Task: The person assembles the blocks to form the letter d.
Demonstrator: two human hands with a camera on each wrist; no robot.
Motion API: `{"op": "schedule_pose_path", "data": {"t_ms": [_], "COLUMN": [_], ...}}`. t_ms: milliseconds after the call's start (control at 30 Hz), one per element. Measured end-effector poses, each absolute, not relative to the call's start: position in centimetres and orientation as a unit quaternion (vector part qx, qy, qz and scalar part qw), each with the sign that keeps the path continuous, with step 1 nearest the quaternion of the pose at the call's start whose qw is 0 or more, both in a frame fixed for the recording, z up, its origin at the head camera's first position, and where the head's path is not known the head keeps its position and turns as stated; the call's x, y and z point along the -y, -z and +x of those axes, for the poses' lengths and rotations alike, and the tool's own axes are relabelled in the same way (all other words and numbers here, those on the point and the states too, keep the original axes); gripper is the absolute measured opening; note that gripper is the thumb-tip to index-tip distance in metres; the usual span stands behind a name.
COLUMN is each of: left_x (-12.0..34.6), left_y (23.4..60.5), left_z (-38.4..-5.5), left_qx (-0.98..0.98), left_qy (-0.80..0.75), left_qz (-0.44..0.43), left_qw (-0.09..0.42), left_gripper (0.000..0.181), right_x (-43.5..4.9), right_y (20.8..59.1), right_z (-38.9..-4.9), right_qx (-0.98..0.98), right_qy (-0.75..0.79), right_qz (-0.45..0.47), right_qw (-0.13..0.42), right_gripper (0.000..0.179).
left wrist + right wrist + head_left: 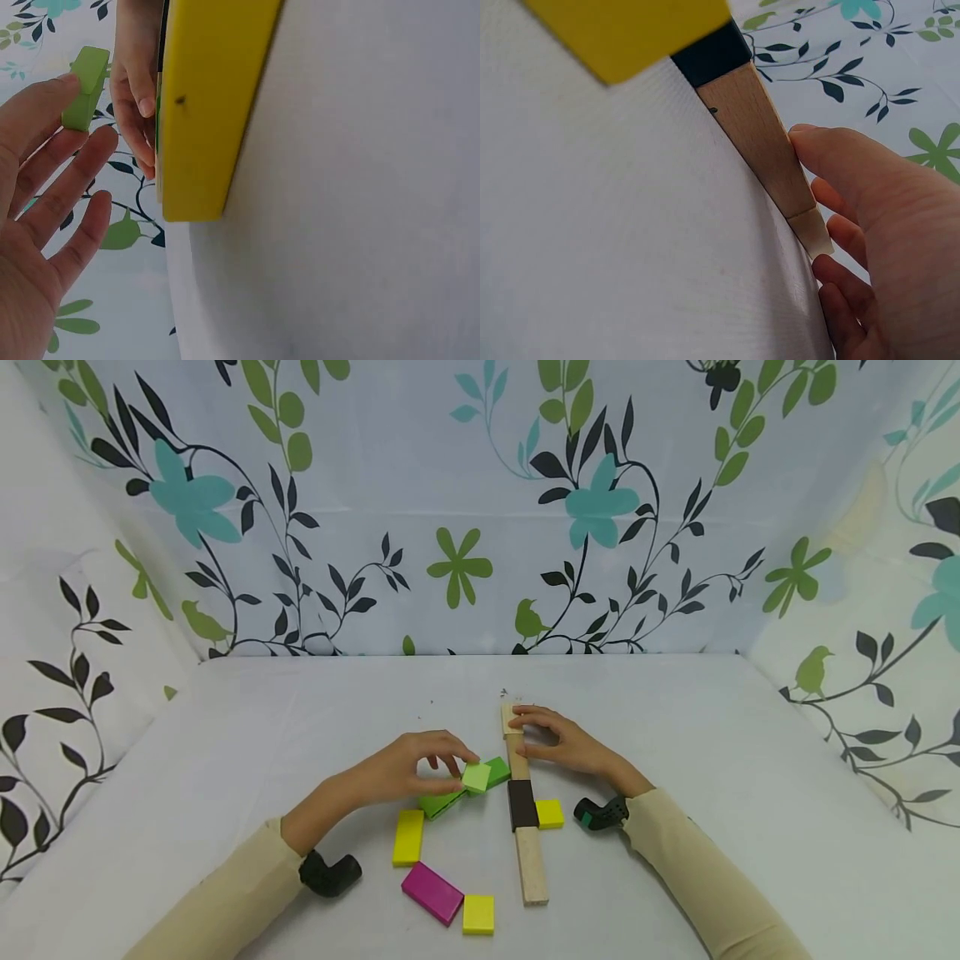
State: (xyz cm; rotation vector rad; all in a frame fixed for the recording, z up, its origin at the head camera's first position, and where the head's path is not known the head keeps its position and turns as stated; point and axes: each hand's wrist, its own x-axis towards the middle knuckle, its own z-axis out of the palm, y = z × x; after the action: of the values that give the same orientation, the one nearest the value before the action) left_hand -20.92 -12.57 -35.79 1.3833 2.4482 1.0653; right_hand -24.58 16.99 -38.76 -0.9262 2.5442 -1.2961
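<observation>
My left hand (401, 768) pinches a small light green block (476, 777) between thumb and fingertips. The left wrist view shows that block (85, 88) raised, with the other fingers spread. Beneath it in the head view lie a green block (442, 805) and another green block (498, 772). My right hand (573, 745) is beside the far end of a row of blocks, its thumb at the edge of a tan wooden block (754, 139) and its fingers loosely bent near a pale wooden block (511, 720). A dark brown block (522, 805) and a long pale block (532, 867) continue the row nearer me.
A yellow block (408, 838), a magenta block (432, 893) and a square yellow block (478, 915) curve along the left and front. Another small yellow block (550, 814) touches the brown one's right side. A white cloth covers the table (675, 735); patterned fabric (450, 485) hangs behind.
</observation>
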Motion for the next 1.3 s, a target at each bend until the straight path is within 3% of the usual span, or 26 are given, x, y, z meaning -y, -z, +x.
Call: {"op": "schedule_pose_path", "data": {"t_ms": [833,1100,1300], "left_x": [10.5,10.1,9.8], "left_y": [35.8,36.2,36.3], "left_z": [-16.9,-15.6,-15.0], "left_qx": [-0.765,-0.741,-0.738], "left_qy": [-0.354,-0.34,-0.33], "left_qz": [0.527,0.57,0.577], "left_qw": [0.11,0.1,0.112], "left_gripper": [0.034,0.034,0.035], "right_x": [-17.0,-17.0,-17.4], "right_y": [38.1,38.2,40.5], "right_z": [-23.9,-24.1,-25.9], "right_qx": [-0.845,-0.842,-0.847], "right_qy": [0.434,0.434,0.43], "right_qz": [-0.304,-0.312,-0.306], "right_qw": [0.07,0.069,0.065], "right_gripper": [0.042,0.042,0.044]}}
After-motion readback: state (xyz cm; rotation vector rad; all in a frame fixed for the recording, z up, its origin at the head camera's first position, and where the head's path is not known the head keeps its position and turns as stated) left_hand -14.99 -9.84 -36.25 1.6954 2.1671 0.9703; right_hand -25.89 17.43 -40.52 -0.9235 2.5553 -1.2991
